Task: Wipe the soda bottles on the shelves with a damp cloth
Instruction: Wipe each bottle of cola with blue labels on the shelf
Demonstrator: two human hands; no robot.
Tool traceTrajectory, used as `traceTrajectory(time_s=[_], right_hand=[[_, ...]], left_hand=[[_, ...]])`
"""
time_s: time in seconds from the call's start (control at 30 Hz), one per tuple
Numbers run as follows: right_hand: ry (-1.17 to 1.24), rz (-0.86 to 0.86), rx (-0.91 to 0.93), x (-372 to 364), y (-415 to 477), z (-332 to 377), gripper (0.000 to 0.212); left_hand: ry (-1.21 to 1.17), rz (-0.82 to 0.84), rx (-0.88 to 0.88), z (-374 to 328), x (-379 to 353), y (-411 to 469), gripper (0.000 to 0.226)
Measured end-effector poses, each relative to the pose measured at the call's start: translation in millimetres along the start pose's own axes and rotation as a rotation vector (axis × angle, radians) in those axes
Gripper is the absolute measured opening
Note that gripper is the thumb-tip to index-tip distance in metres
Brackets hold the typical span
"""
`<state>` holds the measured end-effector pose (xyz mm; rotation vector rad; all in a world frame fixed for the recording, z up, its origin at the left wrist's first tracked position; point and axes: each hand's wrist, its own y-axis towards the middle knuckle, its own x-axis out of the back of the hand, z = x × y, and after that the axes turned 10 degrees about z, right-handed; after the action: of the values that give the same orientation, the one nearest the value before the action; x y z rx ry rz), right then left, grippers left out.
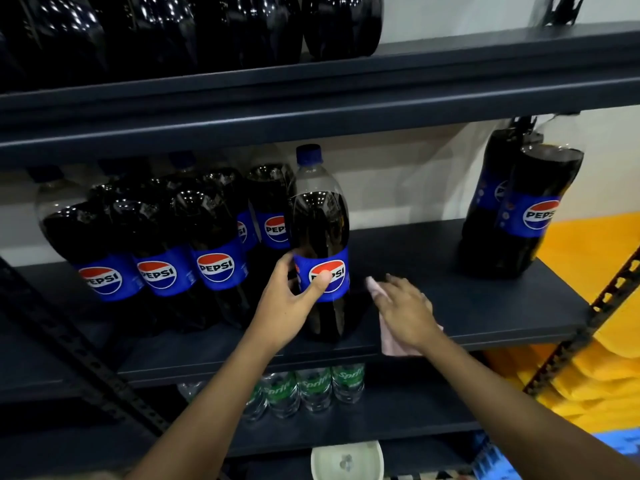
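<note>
A tall Pepsi bottle [320, 233] with a blue cap stands upright near the front of the middle shelf [433, 258]. My left hand [294, 296] grips it around the blue label, thumb across the logo. Just right of the bottle, my right hand [403, 310] holds a pale pink cloth [394, 341] that drapes under the palm and over the shelf's front edge. Cloth and bottle are slightly apart. Several more Pepsi bottles [162, 244] stand packed to the left.
A pair of Pepsi bottles [526, 202] stands at the shelf's right end. Dark bottles [194, 32] fill the top shelf. Sprite bottles [311, 389] sit on the lower shelf, a white bowl [346, 460] below. A perforated steel upright [609, 289] and yellow sacks [588, 368] are at right.
</note>
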<state>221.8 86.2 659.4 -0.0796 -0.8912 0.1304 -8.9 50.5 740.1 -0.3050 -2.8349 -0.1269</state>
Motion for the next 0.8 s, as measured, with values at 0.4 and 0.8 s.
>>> traceTrajectory(time_s=[0.4,0.8], right_hand=[[0.576,0.305,0.231,109.9,-61.9,40.4,0.028],[0.679,0.344,0.291,106.7,-86.9,49.2,0.029]], left_hand=[[0.401,-0.092,-0.431,-4.9,-19.3,-38.9,0.026],[0.426,0.279,-0.233,-37.0,-29.7,-45.8,0.021]])
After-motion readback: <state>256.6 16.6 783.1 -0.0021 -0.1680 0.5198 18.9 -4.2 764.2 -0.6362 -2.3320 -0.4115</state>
